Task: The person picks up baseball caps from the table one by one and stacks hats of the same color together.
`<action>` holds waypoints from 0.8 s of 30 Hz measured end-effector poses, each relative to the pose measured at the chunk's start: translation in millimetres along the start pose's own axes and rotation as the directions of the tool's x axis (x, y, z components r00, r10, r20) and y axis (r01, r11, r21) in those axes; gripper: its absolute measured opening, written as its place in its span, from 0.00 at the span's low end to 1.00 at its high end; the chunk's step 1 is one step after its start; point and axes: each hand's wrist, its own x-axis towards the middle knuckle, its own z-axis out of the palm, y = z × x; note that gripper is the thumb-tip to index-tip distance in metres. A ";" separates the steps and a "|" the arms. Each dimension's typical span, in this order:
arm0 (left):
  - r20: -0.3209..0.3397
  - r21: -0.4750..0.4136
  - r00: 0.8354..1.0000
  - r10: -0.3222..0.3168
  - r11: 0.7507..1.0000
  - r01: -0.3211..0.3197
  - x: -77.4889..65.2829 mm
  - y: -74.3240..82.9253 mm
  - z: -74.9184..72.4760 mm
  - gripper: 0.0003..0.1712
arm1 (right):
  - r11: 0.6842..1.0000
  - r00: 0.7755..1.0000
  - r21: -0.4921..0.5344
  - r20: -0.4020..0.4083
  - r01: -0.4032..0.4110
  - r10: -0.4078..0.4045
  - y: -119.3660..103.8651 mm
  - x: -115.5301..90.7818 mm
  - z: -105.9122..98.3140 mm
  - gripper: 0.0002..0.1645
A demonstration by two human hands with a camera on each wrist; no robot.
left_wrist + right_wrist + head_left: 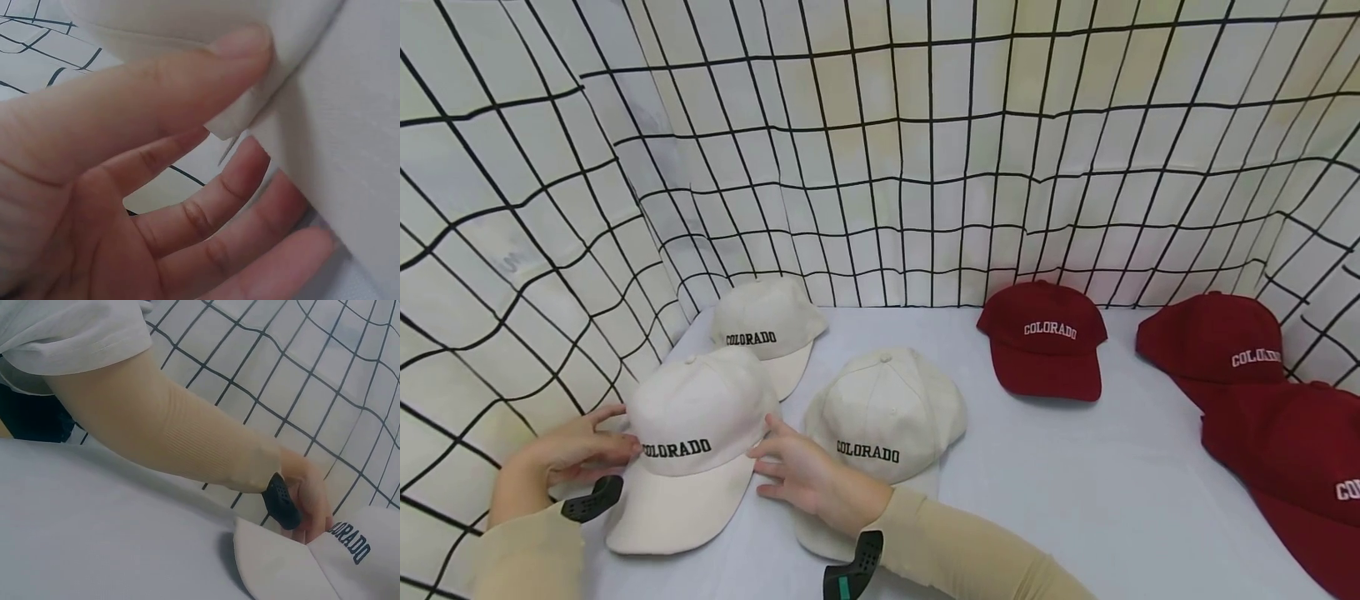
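- At the near left of the white tabletop (1075, 483), the white COLORADO baseball cap (688, 400) sits upright between our hands, brim toward the near side.
- Our left hand (568, 450) pinches its left edge, thumb outside and fingers behind; our right hand (805, 471) touches its right side, fingers loosely extended.
- Close on our left runs the grid-patterned left curtain (535, 233), so we have little room there; the far curtain (910, 200) bounds the far edge.
- Our widest stretch of bare tabletop lies right, between the cream cap (880, 408) and the near-right maroon cap (1292, 442).
- That cream cap stands in the way: our right forearm (955, 542) crosses its brim.
- Just beyond the white cap sits the far-left off-white cap (763, 312); we cannot tell whether they touch.
- Farther right, the far maroon cap (1045, 350) stands apart; the far-right maroon cap (1210, 333) is partly hidden by the near-right one.
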 end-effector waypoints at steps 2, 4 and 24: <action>0.004 0.000 1.000 0.003 1.000 -0.003 -0.1 0.0 0.9 0.64 | 1.000 1.000 0.022 -0.001 -0.006 0.006 0.0 0.4 -0.7 0.49; 0.005 -0.001 1.000 0.007 1.000 -0.007 -0.2 0.3 1.8 0.64 | 0.999 1.000 0.037 -0.005 -0.010 0.010 -0.7 0.1 -1.2 0.49; -0.034 0.019 0.988 0.148 0.989 -0.147 -13.7 24.0 1.5 0.59 | 0.999 0.993 0.004 0.107 0.039 -0.039 -31.3 -15.4 -3.2 0.48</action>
